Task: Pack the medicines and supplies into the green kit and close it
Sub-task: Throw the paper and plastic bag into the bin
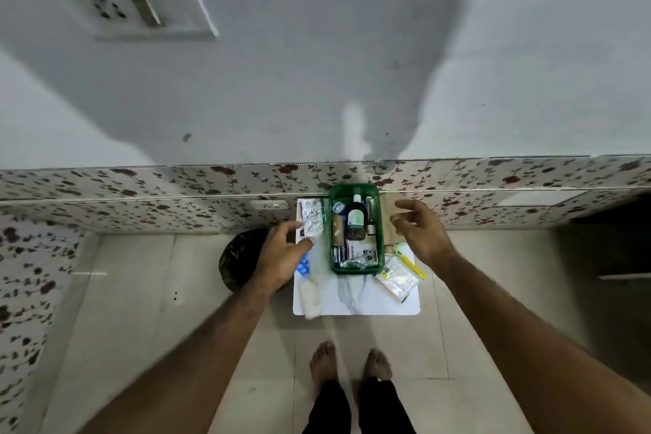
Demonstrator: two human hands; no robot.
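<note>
Both arms reach forward over the small table (355,303). Left hand (281,254) pinches a silver blister strip (311,218) left of the kit (355,269), while right hand (419,229), half open and empty, hovers right of it. Kit stands open against the wall, bottles (356,218) inside.

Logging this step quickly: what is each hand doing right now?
Left hand: fingers touch the silver blister strips left of the green kit; a closed grip cannot be told.
Right hand: open, empty, beside the kit.
</note>
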